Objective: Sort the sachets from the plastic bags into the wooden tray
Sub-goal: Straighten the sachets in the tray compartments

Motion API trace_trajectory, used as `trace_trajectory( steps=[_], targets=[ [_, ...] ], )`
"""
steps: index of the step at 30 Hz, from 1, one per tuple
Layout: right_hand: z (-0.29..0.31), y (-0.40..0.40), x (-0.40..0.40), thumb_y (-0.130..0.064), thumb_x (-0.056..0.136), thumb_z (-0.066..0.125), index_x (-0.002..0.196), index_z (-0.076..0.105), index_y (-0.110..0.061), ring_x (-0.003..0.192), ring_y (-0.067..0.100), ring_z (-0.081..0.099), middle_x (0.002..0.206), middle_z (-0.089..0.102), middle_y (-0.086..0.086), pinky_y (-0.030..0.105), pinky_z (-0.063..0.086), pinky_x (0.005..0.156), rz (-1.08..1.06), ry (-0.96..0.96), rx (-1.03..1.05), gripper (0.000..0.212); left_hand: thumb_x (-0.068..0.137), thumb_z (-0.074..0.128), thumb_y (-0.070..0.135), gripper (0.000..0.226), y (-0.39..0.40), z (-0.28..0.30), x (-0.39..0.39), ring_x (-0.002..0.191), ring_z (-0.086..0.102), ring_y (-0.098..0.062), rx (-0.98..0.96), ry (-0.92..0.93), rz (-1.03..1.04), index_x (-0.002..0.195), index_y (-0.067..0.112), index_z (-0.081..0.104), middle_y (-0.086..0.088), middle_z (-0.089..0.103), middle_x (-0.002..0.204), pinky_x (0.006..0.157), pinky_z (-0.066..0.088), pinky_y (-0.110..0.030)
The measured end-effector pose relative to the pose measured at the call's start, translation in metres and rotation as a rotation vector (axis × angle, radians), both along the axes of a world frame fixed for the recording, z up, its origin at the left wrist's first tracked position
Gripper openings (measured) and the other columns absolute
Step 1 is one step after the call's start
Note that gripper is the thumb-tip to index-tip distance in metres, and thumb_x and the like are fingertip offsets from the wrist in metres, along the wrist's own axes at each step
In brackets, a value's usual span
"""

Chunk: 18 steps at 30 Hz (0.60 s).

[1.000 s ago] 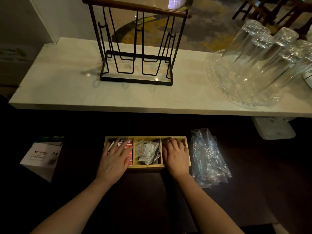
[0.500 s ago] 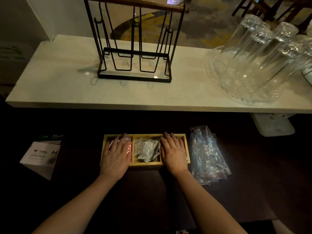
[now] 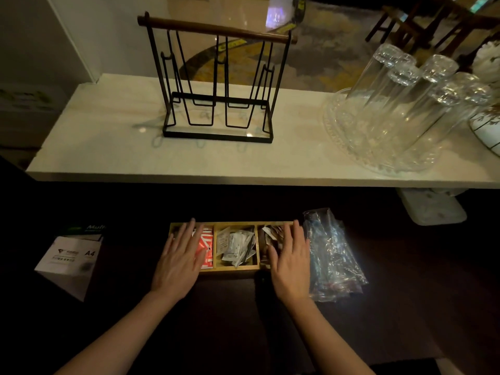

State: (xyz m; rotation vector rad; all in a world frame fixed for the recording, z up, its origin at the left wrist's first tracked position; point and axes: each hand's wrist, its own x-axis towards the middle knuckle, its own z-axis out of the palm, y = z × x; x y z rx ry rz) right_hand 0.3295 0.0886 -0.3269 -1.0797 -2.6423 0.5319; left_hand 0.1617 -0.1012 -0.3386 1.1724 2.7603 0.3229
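A wooden tray (image 3: 231,268) with three compartments lies on the dark counter. Red-and-white sachets (image 3: 206,246) fill its left compartment, white sachets (image 3: 236,246) the middle one, and brownish sachets (image 3: 272,234) the right one. My left hand (image 3: 180,259) rests flat, fingers spread, over the tray's left end. My right hand (image 3: 290,259) lies flat over the right end, fingers apart. Neither hand holds anything. A pile of clear plastic bags (image 3: 331,255) lies just right of the tray, beside my right hand.
A raised pale stone shelf (image 3: 108,147) runs behind the counter. It carries a black wire rack (image 3: 216,85) with a wooden bar and a glass dish of upturned tumblers (image 3: 400,104). An A4 paper box (image 3: 69,262) sits left; a white object (image 3: 433,207) sits under the shelf at right.
Both hands have slid outward over the tray, left hand leftward and right hand rightward, so more of the red and brownish sachets shows. The view has tilted slightly.
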Motion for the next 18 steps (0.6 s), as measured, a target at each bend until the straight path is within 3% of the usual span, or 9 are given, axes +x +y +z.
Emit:
trace_trajectory(
  steps=[3, 6, 10, 12, 15, 18],
  targets=[
    [-0.014, -0.013, 0.024, -0.054, 0.095, 0.022, 0.151, 0.007, -0.015, 0.148, 0.017, -0.002, 0.158, -0.006, 0.000, 0.041, 0.009, 0.121, -0.006, -0.014, -0.085, 0.070, 0.095, 0.007, 0.053, 0.063, -0.020, -0.003, 0.011, 0.145, 0.009, -0.018, -0.007, 0.020, -0.001, 0.148, 0.020, -0.002, -0.004, 0.007, 0.157, 0.120, 0.002, -0.027],
    [-0.028, -0.015, 0.025, -0.056, 0.094, 0.015, 0.151, -0.002, -0.014, 0.147, 0.015, -0.006, 0.157, -0.012, 0.000, 0.041, 0.009, 0.122, -0.014, -0.096, -0.110, 0.073, 0.094, 0.003, 0.053, 0.067, -0.032, -0.009, 0.013, 0.145, 0.013, -0.018, -0.085, 0.009, -0.011, 0.150, 0.017, 0.001, -0.006, 0.011, 0.158, 0.116, -0.004, -0.025],
    [-0.029, -0.009, 0.012, -0.058, 0.092, 0.010, 0.151, 0.000, -0.011, 0.147, 0.016, -0.007, 0.161, -0.002, 0.007, 0.037, 0.001, 0.121, -0.047, -0.152, -0.073, 0.077, 0.092, 0.003, 0.057, 0.070, -0.029, -0.014, 0.007, 0.145, 0.005, -0.014, -0.139, 0.003, -0.023, 0.149, 0.018, -0.002, -0.005, 0.010, 0.158, 0.115, -0.006, -0.026],
    [-0.024, -0.011, 0.010, -0.059, 0.091, 0.013, 0.151, 0.003, -0.010, 0.148, 0.018, -0.004, 0.161, 0.001, 0.009, 0.039, 0.004, 0.122, -0.050, -0.149, -0.093, 0.077, 0.090, 0.003, 0.061, 0.072, -0.028, -0.015, 0.004, 0.146, 0.007, -0.017, -0.137, -0.023, -0.047, 0.149, 0.020, -0.004, -0.003, 0.007, 0.158, 0.114, -0.011, -0.023],
    [-0.006, -0.011, 0.016, -0.052, 0.094, 0.026, 0.149, 0.017, -0.012, 0.147, 0.017, 0.007, 0.160, 0.011, 0.007, 0.041, 0.010, 0.122, 0.026, -0.026, -0.048, 0.068, 0.086, 0.001, 0.066, 0.079, -0.031, -0.015, 0.000, 0.146, 0.004, -0.015, -0.094, -0.026, -0.071, 0.150, 0.020, 0.000, -0.001, 0.003, 0.159, 0.112, -0.018, -0.019],
    [0.021, 0.022, 0.027, -0.033, 0.095, 0.039, 0.131, 0.049, -0.012, 0.137, 0.018, 0.033, 0.145, 0.043, 0.006, 0.041, 0.018, 0.118, -0.021, 0.200, 0.167, 0.043, 0.086, 0.001, 0.066, 0.079, -0.032, -0.008, 0.000, 0.146, 0.006, -0.014, -0.031, -0.026, -0.073, 0.150, 0.021, 0.009, 0.000, 0.008, 0.160, 0.117, -0.011, -0.023]
  ],
)
